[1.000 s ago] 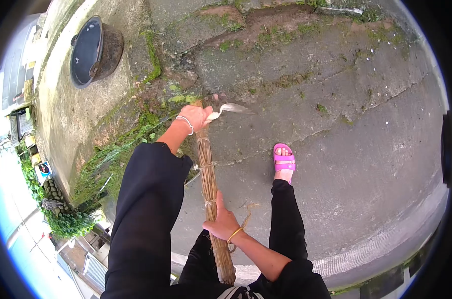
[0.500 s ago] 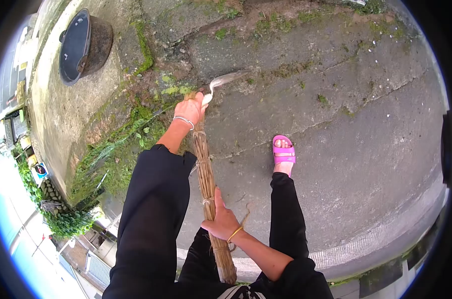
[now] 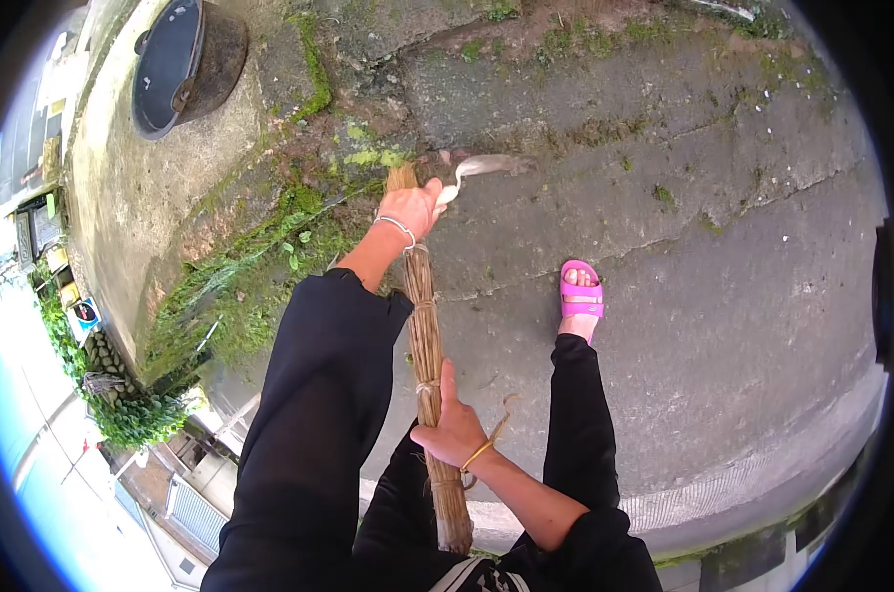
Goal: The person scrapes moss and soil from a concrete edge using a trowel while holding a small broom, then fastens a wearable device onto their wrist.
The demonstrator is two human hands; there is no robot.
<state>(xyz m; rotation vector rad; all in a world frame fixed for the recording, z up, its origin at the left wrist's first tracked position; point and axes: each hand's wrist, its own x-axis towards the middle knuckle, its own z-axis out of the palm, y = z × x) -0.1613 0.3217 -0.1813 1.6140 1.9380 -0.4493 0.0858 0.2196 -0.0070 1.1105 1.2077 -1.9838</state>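
A long broom of dry stalks (image 3: pixel 425 340), bound at intervals with thin ties, runs up from my body. My left hand (image 3: pixel 412 210), with a silver bangle at the wrist, is closed round its upper part. Tan bristle ends (image 3: pixel 400 179) stick out beyond that hand. A whitish, twisted strip (image 3: pixel 486 166) trails from the same hand toward the right, its far end blurred; its material is unclear. Lower down, my right hand (image 3: pixel 454 429) grips the stalks with its thumb laid along them. A yellow bangle (image 3: pixel 478 454) and a loose cord (image 3: pixel 504 419) are at that wrist.
Cracked concrete ground (image 3: pixel 723 316) with moss (image 3: pixel 304 232) lies ahead. A black bucket (image 3: pixel 220 64) stands at upper left. My foot in a pink slipper (image 3: pixel 582 291) is planted on the right. Leafy plants (image 3: pixel 141 419) grow at the lower left.
The view has shifted a little. My left hand and the broom appear farther right, and more bristle ends show past the hand. The whitish strip has swung and stretched farther right.
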